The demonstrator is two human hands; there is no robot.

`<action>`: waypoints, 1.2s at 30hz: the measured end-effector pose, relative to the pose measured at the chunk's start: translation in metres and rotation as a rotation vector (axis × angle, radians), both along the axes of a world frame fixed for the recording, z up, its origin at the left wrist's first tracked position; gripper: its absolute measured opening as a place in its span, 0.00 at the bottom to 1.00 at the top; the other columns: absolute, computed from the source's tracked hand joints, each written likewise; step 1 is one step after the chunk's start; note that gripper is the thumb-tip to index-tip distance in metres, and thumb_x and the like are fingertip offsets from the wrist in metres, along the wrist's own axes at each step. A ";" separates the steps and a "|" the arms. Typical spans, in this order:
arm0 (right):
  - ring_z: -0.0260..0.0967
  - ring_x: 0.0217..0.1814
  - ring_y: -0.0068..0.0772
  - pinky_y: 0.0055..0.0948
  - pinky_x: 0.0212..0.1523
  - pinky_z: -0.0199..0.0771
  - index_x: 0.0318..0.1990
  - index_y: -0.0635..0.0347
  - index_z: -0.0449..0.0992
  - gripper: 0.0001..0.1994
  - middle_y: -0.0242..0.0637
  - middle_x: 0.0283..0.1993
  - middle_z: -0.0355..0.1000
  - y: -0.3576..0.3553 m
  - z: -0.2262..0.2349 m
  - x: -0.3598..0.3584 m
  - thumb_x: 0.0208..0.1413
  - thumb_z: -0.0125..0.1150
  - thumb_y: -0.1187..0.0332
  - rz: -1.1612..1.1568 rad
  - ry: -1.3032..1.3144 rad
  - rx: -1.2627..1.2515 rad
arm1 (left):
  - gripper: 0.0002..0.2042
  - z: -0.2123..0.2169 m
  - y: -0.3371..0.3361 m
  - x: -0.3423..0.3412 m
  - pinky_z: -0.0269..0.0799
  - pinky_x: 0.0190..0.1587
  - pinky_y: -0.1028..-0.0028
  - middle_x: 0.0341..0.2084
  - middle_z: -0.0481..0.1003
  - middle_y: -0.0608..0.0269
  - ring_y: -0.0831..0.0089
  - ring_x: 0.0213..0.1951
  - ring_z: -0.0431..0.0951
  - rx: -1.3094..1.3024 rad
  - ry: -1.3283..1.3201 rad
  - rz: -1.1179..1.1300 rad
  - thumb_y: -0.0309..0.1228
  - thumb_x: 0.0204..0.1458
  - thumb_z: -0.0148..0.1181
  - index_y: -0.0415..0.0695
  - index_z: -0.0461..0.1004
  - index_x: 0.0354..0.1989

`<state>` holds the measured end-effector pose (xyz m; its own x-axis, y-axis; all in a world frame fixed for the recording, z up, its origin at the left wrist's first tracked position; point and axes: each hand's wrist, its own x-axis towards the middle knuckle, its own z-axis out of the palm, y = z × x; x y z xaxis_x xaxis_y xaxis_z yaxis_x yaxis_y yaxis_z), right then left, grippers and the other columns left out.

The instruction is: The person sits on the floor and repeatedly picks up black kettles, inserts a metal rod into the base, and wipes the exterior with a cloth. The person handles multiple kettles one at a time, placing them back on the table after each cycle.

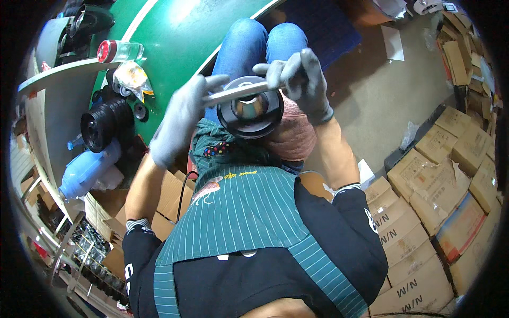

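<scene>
Both hands wear grey gloves. My left hand is closed on one end of a flat grey bar. My right hand grips the other end, its index finger raised. The bar tilts slightly up to the right. Directly beneath it, above my lap, is a round black part with a wide glossy rim and a shiny, coppery centre. The bar crosses over this part, hiding some of it; whether they touch I cannot tell. A pale disc edge shows behind the bar. My jeans and a pinkish cloth lie around it.
On the left, a clear jar with a red lid lies near a plastic bag. Stacked black round parts and a blue plastic bottle are close to my left arm. Cardboard boxes pile up at the right.
</scene>
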<state>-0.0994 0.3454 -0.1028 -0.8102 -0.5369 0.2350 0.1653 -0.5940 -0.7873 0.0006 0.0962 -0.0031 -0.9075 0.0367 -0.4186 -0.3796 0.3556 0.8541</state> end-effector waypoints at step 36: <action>0.80 0.47 0.38 0.34 0.54 0.76 0.65 0.59 0.76 0.46 0.43 0.45 0.84 -0.084 0.060 0.001 0.72 0.27 0.27 0.062 -0.548 0.021 | 0.23 0.027 -0.048 -0.095 0.74 0.51 0.70 0.38 0.82 0.60 0.72 0.42 0.79 0.035 0.484 0.080 0.44 0.75 0.49 0.35 0.82 0.47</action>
